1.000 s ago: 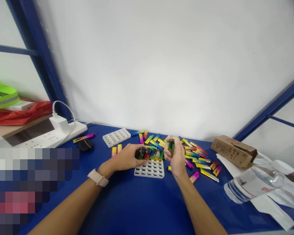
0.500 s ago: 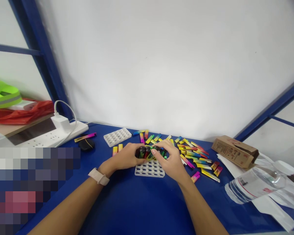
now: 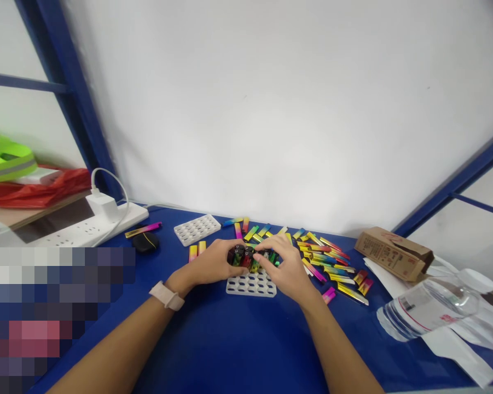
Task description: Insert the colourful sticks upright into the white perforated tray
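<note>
A white tray with several holes point(image 3: 251, 285) lies on the blue table in front of me. Over its far part stand several lighters point(image 3: 246, 256) with black tops and coloured bodies, close together. My left hand point(image 3: 216, 260) curls round the left side of this group, fingers behind and thumb in front. From the right, my right hand point(image 3: 286, 262) holds its bent fingers and thumb against the lighters at that end. The hands hide part of the group. More shiny lighters point(image 3: 328, 260) in many colours lie loosely to the right of and behind my right hand.
A second white tray point(image 3: 197, 229) lies at the back left, near a black pouch point(image 3: 145, 242) and a power strip point(image 3: 86, 227). On the right are a cardboard box point(image 3: 394, 253), a water bottle point(image 3: 430, 306) and white paper point(image 3: 455, 350). A wall stands behind the table.
The thumb and fingers of my right hand have shifted slightly at the right side of the lighter group. My left hand has barely moved.
</note>
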Demonstrator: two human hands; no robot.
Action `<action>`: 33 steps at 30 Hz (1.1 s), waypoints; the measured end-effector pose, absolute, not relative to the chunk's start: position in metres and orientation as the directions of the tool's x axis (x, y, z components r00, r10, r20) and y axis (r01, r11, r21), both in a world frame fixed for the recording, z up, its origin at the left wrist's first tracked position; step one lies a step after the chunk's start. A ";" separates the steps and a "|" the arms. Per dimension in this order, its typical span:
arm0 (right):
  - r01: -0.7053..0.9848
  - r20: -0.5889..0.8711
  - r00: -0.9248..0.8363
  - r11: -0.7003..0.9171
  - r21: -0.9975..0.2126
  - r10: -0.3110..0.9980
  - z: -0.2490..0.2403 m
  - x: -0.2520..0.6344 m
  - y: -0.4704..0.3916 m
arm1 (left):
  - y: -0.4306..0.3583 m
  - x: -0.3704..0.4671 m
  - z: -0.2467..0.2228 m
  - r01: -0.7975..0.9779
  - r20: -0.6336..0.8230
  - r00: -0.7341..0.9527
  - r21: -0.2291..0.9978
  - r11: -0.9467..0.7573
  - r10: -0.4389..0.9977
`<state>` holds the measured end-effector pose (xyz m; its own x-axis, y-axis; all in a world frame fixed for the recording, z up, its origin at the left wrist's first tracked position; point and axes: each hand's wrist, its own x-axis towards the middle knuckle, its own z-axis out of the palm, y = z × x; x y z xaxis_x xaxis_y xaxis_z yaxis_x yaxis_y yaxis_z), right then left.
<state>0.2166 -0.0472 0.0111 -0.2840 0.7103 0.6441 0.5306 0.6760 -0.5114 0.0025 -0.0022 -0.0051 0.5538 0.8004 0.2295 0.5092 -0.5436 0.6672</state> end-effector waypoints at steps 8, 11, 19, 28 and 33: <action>0.538 0.675 -0.268 0.688 -0.487 0.687 0.009 0.216 -0.046 | -0.003 0.003 -0.004 0.508 0.238 0.549 0.666 -0.546 0.801; 0.538 0.671 -0.268 0.685 -0.491 0.691 0.009 0.216 -0.046 | -0.003 0.003 -0.003 0.515 0.238 0.543 0.663 -0.544 0.805; 0.573 0.684 -0.242 0.671 -0.471 0.688 0.011 0.218 -0.046 | -0.003 0.003 -0.006 0.518 0.248 0.524 0.667 -0.536 0.815; 0.916 0.515 -0.040 0.238 -0.325 0.856 -0.006 0.267 -0.020 | -0.004 0.003 -0.005 0.547 0.215 0.515 0.662 -0.512 0.829; 0.980 0.314 -0.123 0.165 -0.111 0.941 -0.016 0.271 -0.019 | -0.004 0.003 -0.005 0.542 0.226 0.521 0.657 -0.524 0.823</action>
